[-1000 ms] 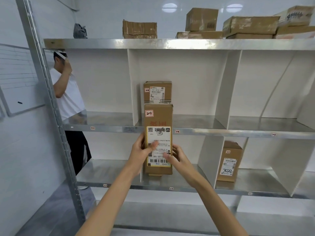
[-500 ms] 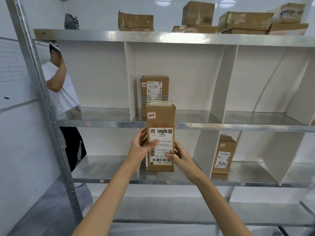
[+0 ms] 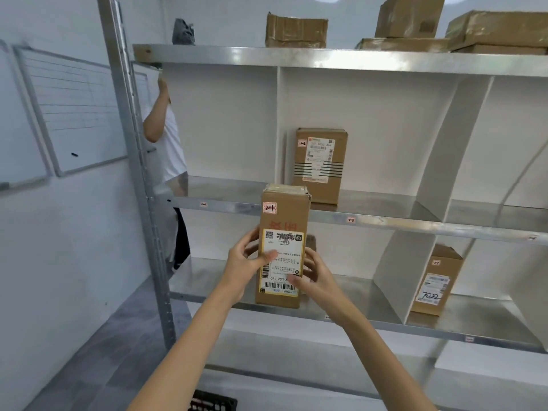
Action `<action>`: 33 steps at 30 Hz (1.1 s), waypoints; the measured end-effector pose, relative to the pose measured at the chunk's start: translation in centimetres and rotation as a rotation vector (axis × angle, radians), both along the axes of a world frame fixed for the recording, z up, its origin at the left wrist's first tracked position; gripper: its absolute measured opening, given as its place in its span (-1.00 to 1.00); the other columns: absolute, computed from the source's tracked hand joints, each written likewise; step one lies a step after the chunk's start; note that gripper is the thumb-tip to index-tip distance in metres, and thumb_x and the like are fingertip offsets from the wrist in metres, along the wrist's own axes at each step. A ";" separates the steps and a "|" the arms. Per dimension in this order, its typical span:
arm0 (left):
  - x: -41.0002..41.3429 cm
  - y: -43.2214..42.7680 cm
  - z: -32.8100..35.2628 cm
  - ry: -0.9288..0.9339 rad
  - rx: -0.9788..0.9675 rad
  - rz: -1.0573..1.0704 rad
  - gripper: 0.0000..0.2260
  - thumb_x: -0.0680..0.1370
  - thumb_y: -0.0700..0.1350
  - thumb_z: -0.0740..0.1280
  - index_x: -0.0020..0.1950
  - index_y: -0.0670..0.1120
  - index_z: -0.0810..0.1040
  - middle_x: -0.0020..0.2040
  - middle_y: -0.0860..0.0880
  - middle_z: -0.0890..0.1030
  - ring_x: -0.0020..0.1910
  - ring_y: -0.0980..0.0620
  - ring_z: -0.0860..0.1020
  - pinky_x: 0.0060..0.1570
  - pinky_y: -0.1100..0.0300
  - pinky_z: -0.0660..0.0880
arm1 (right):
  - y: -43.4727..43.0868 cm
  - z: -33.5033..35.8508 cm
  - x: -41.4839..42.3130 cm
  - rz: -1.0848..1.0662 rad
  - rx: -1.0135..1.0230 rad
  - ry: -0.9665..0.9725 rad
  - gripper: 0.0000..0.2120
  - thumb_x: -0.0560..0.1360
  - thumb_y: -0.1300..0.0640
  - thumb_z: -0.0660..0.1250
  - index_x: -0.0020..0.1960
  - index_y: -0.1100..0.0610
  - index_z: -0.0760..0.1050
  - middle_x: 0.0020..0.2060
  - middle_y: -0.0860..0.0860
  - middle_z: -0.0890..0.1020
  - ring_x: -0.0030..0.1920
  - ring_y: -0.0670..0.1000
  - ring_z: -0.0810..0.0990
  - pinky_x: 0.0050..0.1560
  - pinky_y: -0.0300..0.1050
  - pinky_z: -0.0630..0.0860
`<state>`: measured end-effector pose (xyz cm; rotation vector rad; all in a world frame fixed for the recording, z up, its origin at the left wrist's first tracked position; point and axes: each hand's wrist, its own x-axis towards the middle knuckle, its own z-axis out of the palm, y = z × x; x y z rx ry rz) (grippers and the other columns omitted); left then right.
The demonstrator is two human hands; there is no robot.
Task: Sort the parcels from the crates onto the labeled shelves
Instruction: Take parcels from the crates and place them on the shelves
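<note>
Parcel (image 3: 281,250) stands upright, long axis vertical, gripped at its sides by your left hand (image 3: 241,264) and right hand (image 3: 315,277), below-right of the 1-1 tag (image 3: 203,204); its bay probably lies straight ahead.

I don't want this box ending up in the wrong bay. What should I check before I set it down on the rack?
1. Grip: left hand and right hand both hold the parcel upright: ok.
2. Parcel tag reads 2-1: ok.
3. Middle shelf labels read 1-1 and 1-2, no match for this parcel: not ok.
4. Lower shelf label for this bay, hidden behind the parcel: cannot tell.
5. Room on the lower shelf, bare metal left of the parcel: ok.
6. Other person stands at the rack's left end, apart from the hands: ok.
</note>
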<state>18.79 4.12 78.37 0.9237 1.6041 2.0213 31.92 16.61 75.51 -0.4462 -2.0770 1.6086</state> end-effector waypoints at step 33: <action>-22.7 -1.3 -17.3 -0.139 -0.274 0.330 -0.71 0.44 -0.41 0.35 -0.02 -0.07 0.41 0.01 -0.05 0.61 0.02 0.03 0.60 -0.16 0.24 0.57 | -2.6 -11.8 -25.8 0.131 -0.052 -0.166 -0.65 0.46 0.18 0.40 0.09 -0.12 0.31 0.01 -0.15 0.51 0.08 -0.05 0.56 0.06 -0.19 0.57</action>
